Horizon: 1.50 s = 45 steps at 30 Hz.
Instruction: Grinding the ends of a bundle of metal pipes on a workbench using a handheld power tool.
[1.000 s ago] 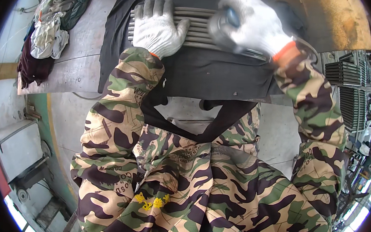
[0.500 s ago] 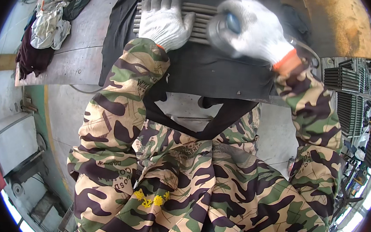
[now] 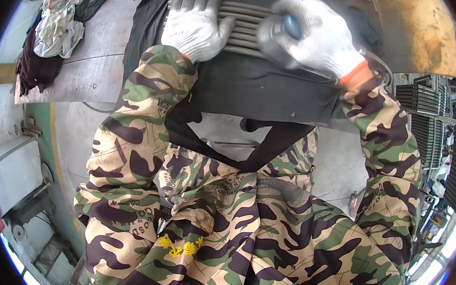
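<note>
My left hand [image 3: 196,23], in a white knit glove, lies flat with fingers spread on a ribbed grey metal part [image 3: 245,28] that rests on a black mat [image 3: 253,88] on the workbench. My right hand [image 3: 322,37], also gloved, grips a round grey power tool [image 3: 278,36] with a blue top, held against the right end of the ribbed part. The tool's lower side is hidden by the hand. Both sleeves are camouflage cloth.
A heap of rags and spare gloves [image 3: 58,19] lies at the bench's left end. A rusty yellow-brown sheet [image 3: 419,29] lies at the upper right. Stacks of dark ribbed metal parts [image 3: 443,132] stand to the right. The grey floor [image 3: 27,169] carries a metal frame at left.
Both hands sit higher in the picture than one second ago, as the view has tipped downward. The right hand with the tool has shifted slightly left along the ribbed part.
</note>
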### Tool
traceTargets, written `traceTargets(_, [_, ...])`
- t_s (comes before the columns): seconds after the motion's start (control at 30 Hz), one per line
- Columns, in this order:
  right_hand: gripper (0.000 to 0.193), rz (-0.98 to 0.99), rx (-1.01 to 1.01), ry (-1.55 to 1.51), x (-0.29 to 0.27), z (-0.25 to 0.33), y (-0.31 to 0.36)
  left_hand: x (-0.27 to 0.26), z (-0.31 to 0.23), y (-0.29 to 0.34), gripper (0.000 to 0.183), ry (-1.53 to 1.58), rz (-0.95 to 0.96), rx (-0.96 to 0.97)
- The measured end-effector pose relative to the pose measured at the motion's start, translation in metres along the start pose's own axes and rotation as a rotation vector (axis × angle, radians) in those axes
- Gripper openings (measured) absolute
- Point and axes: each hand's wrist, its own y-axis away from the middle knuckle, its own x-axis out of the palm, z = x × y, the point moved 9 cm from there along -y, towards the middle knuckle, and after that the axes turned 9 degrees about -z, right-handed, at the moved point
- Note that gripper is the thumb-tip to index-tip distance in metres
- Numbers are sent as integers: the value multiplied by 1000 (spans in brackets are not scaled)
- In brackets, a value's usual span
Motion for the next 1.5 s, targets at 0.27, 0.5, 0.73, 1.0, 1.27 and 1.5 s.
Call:
traceTargets(0.27, [34, 11, 8, 18, -27, -12, 19, 0, -5, -4, 47, -18, 10, -49])
traceTargets(0.5, [40, 60, -21, 30, -23, -32, 38, 13, 5, -18, 51, -152, 8, -65])
traceTargets(0.73, [31, 7, 71, 62, -26, -53, 22, -9, -8, -4, 42, -70, -46, 39])
traceTargets(1.0, [24, -48, 13, -1, -25, -36, 13, -5, 13, 2, 47, -22, 82, -50])
traceTargets(1.27, [31, 24, 81, 78, -15, -43, 19, 5, 5, -20, 55, -112, 42, -66])
traceTargets(1.5, [35, 36, 103, 97, 1, -53, 6, 2, 0, -17, 50, -80, 157, -94])
